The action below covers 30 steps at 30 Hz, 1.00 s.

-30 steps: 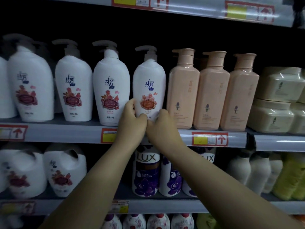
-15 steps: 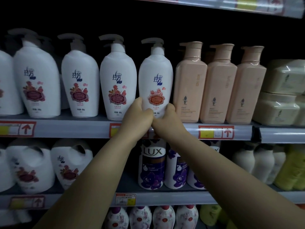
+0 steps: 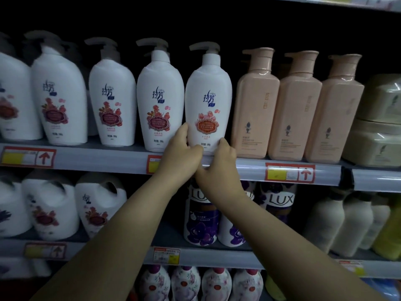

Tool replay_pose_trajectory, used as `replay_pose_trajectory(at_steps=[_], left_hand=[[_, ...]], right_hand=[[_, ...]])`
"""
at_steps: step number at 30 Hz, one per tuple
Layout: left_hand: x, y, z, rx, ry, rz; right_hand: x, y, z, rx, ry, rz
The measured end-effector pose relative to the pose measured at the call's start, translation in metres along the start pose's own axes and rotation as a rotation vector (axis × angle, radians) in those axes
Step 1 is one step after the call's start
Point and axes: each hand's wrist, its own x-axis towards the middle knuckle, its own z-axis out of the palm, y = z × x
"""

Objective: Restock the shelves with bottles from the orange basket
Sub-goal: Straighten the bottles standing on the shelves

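two bare forearms fill the lower frame, the left forearm [image 3: 121,224] entering from 7 o'clock, the right forearm [image 3: 293,242] from 5 o'clock, both uncovered to the frame edge. the left hand [image 3: 182,157] and right hand [image 3: 219,170] are bare too, with short, rounded fingers.

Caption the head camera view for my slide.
Left hand and right hand hold a white pump bottle at the shelf edge, beside pink bottles.

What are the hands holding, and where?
The left hand and right hand grip the white pump bottle by its lower sides, one on each side.
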Motion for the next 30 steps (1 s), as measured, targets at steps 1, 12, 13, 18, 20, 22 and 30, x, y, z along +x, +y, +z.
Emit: replay_pose_trajectory(at_steps=[1,12,13,18,20,22,30], left_hand=[[-0.001,0.000,0.000,-0.006,0.009,-0.001],[-0.007,0.011,0.006,0.007,0.077,-0.080],[-0.007,0.012,0.006,0.016,0.070,-0.086],[-0.006,0.010,0.008,0.044,0.067,-0.061],[-0.005,0.005,0.006,0.076,0.033,-0.065],[-0.003,0.001,0.003,0.128,0.007,-0.072],[0.004,-0.007,-0.003,0.196,-0.054,-0.065]], right_hand=[[-0.002,0.002,0.001,0.004,0.004,-0.012],[-0.012,0.011,-0.006,-0.006,-0.064,-0.076],[-0.011,0.009,-0.005,0.025,-0.067,-0.068],[0.002,-0.001,-0.003,0.238,-0.027,0.044],[0.005,-0.002,-0.006,0.237,-0.010,0.080],[0.006,0.001,-0.007,0.218,0.010,0.076],[0.002,0.005,0.007,0.212,0.110,0.045]])
